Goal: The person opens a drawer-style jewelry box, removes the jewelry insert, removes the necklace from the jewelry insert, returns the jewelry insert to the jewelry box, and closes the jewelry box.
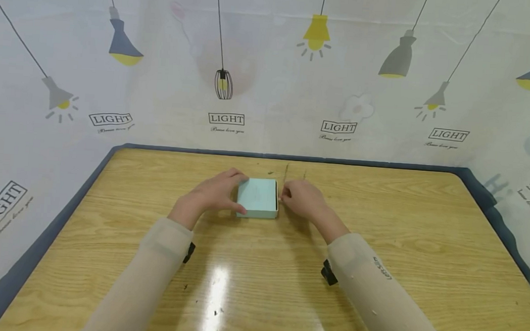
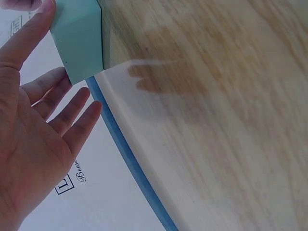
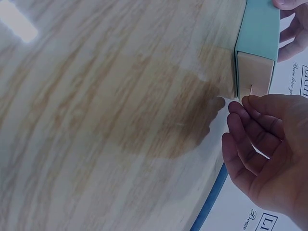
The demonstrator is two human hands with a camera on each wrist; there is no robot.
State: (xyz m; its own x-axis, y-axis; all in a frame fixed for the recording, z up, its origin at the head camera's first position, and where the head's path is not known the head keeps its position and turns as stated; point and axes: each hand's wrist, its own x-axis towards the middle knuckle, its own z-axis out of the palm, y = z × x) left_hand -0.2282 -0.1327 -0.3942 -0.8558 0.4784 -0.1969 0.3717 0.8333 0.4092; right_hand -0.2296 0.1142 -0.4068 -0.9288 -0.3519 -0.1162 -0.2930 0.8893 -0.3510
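A small mint-green box [image 1: 257, 196] lies flat on the wooden table. My left hand [image 1: 214, 191] holds it from the left, thumb at the near edge and a finger at the far edge; the other fingers spread beside it in the left wrist view. On the box's right end, the right wrist view shows a pale inner tray [image 3: 255, 70] within the green sleeve. From that end comes a thin light pull tab [image 3: 250, 90]. My right hand [image 1: 305, 199] pinches the tab between thumb and index finger, its other fingers loosely bent. What is inside the box is hidden.
The wooden table [image 1: 128, 238] has a few dark marks and a bright glare strip near the front. Behind its far edge hangs a white cloth [image 1: 278, 95] printed with lamps. A blue band [image 1: 288, 158] runs along the cloth's foot.
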